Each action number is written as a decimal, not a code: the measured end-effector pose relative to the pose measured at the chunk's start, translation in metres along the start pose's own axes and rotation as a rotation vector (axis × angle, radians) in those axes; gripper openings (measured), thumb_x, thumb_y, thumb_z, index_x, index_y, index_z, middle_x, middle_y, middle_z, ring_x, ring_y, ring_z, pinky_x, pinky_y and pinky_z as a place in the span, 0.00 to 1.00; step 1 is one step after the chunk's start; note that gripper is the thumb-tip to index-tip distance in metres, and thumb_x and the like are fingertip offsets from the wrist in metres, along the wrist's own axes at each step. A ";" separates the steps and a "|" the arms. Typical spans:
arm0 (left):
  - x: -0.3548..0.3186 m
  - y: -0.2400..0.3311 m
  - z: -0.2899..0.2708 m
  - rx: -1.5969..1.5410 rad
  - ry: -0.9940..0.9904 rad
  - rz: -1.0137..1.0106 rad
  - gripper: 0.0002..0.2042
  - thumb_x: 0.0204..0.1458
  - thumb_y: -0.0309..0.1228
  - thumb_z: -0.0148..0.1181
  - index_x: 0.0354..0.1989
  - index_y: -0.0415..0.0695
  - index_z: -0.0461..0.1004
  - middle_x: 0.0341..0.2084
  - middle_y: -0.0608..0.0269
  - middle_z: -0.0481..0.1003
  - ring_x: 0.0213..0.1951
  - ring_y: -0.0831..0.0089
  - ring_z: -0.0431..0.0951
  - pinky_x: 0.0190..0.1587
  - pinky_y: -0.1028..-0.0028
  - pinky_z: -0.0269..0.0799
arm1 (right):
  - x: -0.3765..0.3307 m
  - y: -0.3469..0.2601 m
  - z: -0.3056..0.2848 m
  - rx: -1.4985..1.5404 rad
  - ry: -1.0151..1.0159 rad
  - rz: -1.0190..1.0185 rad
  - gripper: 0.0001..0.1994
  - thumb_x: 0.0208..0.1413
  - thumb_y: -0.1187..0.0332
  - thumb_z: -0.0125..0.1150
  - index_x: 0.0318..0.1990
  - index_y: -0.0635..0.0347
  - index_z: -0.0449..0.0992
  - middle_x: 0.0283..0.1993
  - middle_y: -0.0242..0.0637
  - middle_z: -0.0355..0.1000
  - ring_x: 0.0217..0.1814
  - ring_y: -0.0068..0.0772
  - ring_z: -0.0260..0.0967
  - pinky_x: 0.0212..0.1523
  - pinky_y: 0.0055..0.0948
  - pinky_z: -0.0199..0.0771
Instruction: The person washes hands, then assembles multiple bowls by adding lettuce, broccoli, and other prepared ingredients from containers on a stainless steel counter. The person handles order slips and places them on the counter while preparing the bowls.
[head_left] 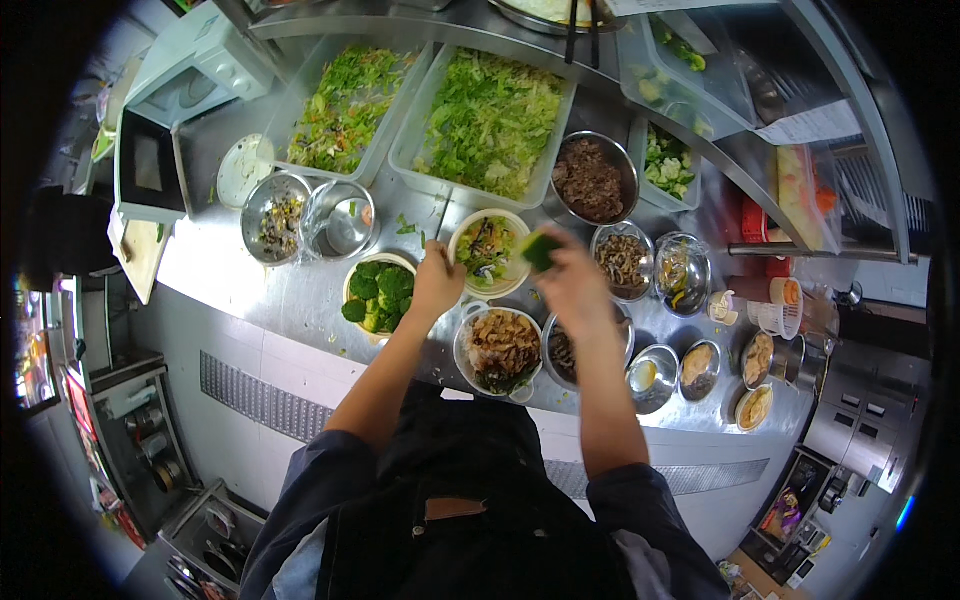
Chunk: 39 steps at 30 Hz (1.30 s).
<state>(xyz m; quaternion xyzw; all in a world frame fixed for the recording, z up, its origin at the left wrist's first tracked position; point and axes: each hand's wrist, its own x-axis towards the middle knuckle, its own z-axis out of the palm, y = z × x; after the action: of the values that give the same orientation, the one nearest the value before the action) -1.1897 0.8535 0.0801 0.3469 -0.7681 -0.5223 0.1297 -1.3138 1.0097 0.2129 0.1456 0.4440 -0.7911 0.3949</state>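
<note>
My left hand (438, 284) is closed at the left edge of a round pale bowl (463, 272) of shredded salad. A thin dark line runs up from its fingertips; I cannot tell whether it is a held utensil. Over the bowl's right side, my right hand (572, 283) grips a dark green piece with a paler edge (541, 252), slightly blurred, its kind unclear. Closer to me stands a white bowl (458, 352) with cooked meat over rice and dark greens. To the left is a bowl of broccoli (380, 297).
Beyond the bowls stand two clear tubs of shredded greens (490, 125) (350, 110). Metal bowls hold minced meat (594, 180), sliced mushrooms (622, 262) and other food along the right. A metal shelf (690, 120) overhangs the far right. At far left is a white microwave (200, 75).
</note>
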 end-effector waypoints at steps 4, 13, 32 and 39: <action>-0.017 0.035 -0.023 -0.536 -0.180 -0.157 0.17 0.47 0.24 0.57 0.43 0.37 0.58 0.35 0.49 0.72 0.29 0.63 0.77 0.32 0.69 0.74 | 0.012 0.049 0.023 -0.958 -0.115 -0.450 0.23 0.52 0.69 0.62 0.54 0.63 0.64 0.52 0.50 0.67 0.50 0.46 0.69 0.49 0.39 0.70; -0.054 0.104 -0.028 -0.743 -0.318 -0.345 0.25 0.49 0.17 0.48 0.59 0.40 0.61 0.44 0.61 0.72 0.42 0.73 0.75 0.40 0.73 0.77 | -0.018 -0.014 0.035 -1.690 -0.281 -1.153 0.13 0.51 0.62 0.62 0.39 0.62 0.75 0.43 0.40 0.63 0.40 0.44 0.68 0.44 0.37 0.70; -0.030 0.200 -0.033 -0.900 -0.331 -0.260 0.25 0.49 0.16 0.45 0.59 0.38 0.59 0.46 0.53 0.71 0.42 0.67 0.78 0.43 0.68 0.81 | 0.139 -0.300 0.113 -2.390 -0.463 -0.611 0.21 0.43 0.64 0.68 0.47 0.54 0.77 0.48 0.45 0.74 0.51 0.48 0.71 0.47 0.39 0.71; -0.019 0.207 -0.038 -0.836 -0.380 -0.262 0.24 0.50 0.18 0.47 0.58 0.41 0.61 0.44 0.57 0.73 0.42 0.69 0.78 0.41 0.68 0.80 | 0.149 -0.303 0.101 -2.405 -0.362 -0.711 0.24 0.41 0.62 0.70 0.49 0.53 0.74 0.46 0.46 0.74 0.49 0.48 0.71 0.48 0.40 0.70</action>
<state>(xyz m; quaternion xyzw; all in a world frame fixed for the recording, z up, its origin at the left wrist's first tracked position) -1.2368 0.8838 0.2836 0.2571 -0.4523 -0.8526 0.0484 -1.6263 0.9421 0.3614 -0.5408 0.8344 0.0396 0.0987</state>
